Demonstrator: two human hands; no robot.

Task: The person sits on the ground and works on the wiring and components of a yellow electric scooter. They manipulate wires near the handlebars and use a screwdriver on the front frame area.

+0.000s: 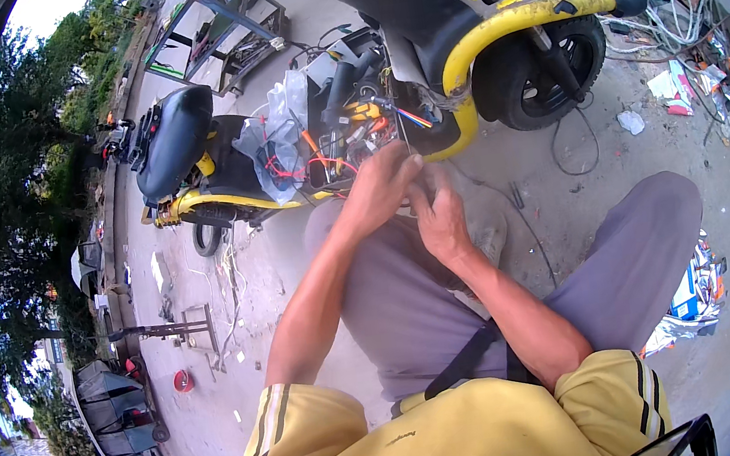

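My left hand (382, 186) and my right hand (441, 219) meet in front of my knees, fingertips close together. Both have their fingers bent and closed, and what they pinch is too small and hidden to make out. Just beyond them stands a yellow and black electric scooter (454, 66) with its footboard area full of parts. Coloured wires (411, 117) fan out there, above my left hand. Yellow-handled and orange-handled tools (362, 113) lie in the heap, with a crumpled clear plastic bag (278, 138) to the left.
The scooter's black wheel (549, 76) rests on the concrete at right, near a looped cable (579, 170). Tangled white hoses and scraps (665, 8) lie farther right. A metal rack (216, 34) stands at the back; a red bucket (183, 380) sits far left.
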